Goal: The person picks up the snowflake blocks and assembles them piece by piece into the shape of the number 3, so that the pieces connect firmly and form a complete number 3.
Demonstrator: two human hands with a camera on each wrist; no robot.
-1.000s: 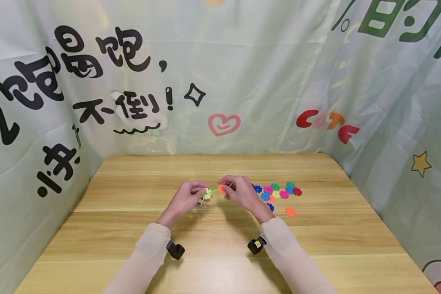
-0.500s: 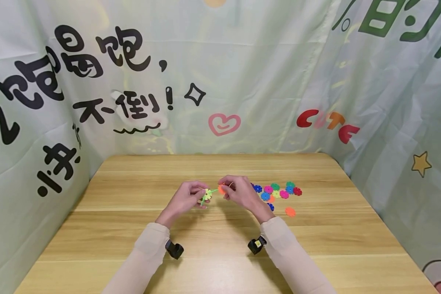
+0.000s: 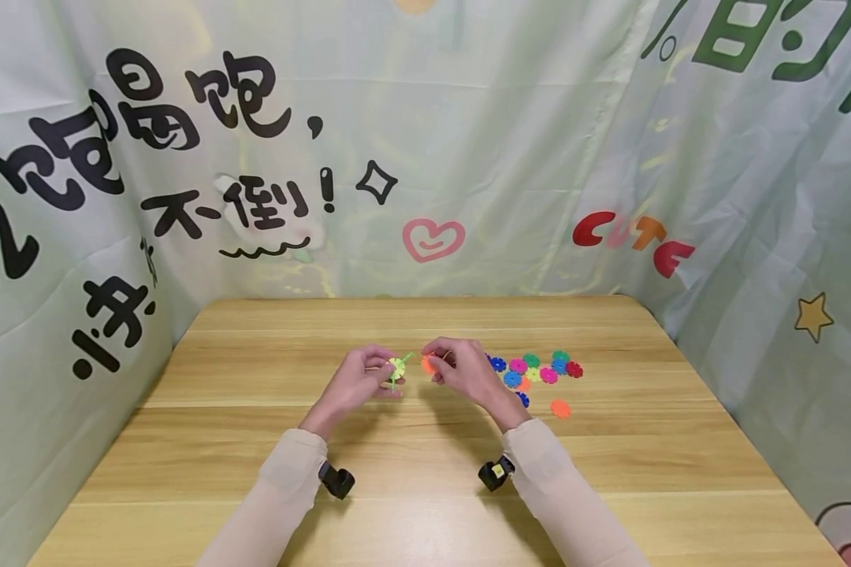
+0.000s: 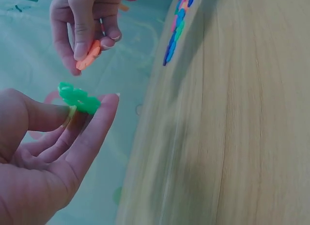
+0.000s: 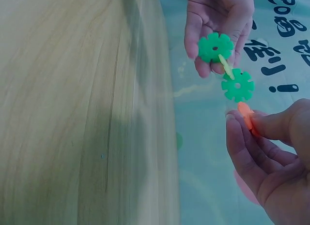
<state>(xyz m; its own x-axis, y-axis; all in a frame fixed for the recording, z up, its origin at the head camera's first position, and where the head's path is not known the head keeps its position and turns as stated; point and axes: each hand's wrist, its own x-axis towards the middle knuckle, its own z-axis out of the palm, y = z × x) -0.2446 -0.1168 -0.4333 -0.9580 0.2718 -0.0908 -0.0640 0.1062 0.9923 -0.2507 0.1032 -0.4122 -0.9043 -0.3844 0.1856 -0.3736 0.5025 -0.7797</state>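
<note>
Between its thumb and fingers my left hand pinches a small chain of notched plastic discs. A yellow disc sits in the middle of it, with one green disc slotted on at one end and a second green disc at the other. My right hand pinches an orange notched disc by thumb and fingertips, held edge-on to the nearer green disc. A narrow gap separates orange from green in the head and left wrist views. Both hands are raised above the table.
Loose notched discs in several colours, such as a pink disc and a dark red disc, lie right of my right hand. One orange disc lies apart, nearer me. A printed curtain surrounds the wooden table.
My left hand has shifted slightly left and turned the chain, so the green disc has come away from beside the orange one. My right hand stays where it was.
</note>
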